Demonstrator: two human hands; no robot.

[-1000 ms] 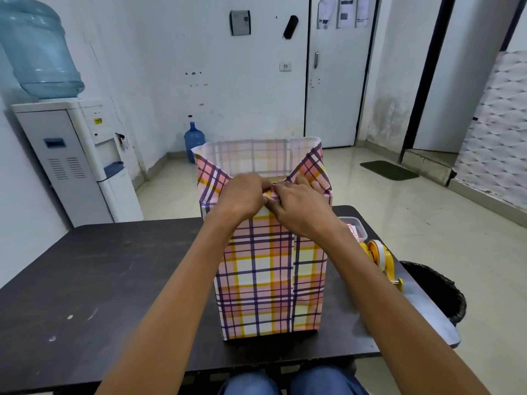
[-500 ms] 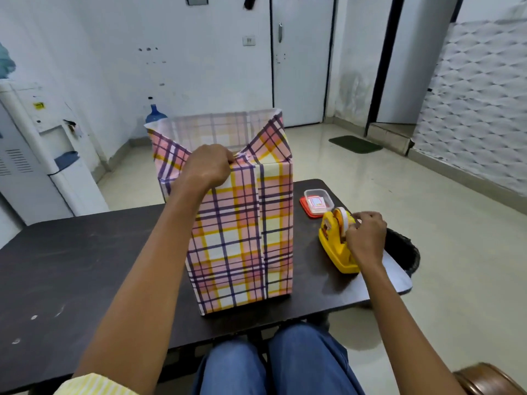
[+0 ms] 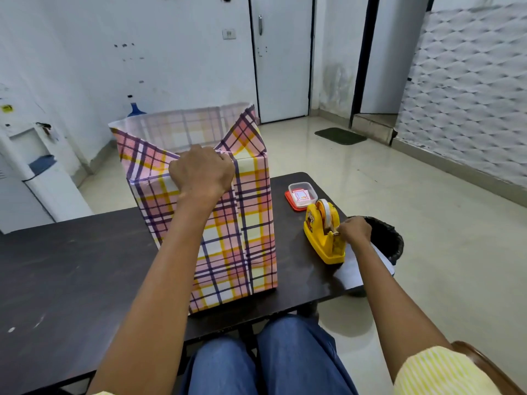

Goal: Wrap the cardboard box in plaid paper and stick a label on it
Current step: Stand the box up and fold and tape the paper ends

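Finds wrapped box (image 3: pixel 256 223) upright just left of tape dispenser (image 3: pixel 323 235), top unsealed. Notes left hand (image 3: pixel 201 172) clenched on gathered plaid paper (image 3: pixel 137 155) at top seam; right hand (image 3: pixel 355 230) pinching tape end (image 3: pixel 336 233) at dispenser. Judges box light, stiff; paper thin, tear-prone. Recommends holding folded seam.

**Paper (image 3: pixel 137 155) gripped, tape (image 3: pixel 327 213) pinched**

The wrapped box (image 3: pixel 253 223) stands upright on the dark table (image 3: pixel 71 266). The left hand (image 3: pixel 201 171) grips the folded paper at the box's near top edge, and 2 side flaps stand up. The right hand (image 3: pixel 355 230) pinches the tape at the yellow dispenser (image 3: pixel 323 243), near a tub (image 3: pixel 302 193) and a bin (image 3: pixel 389 238).
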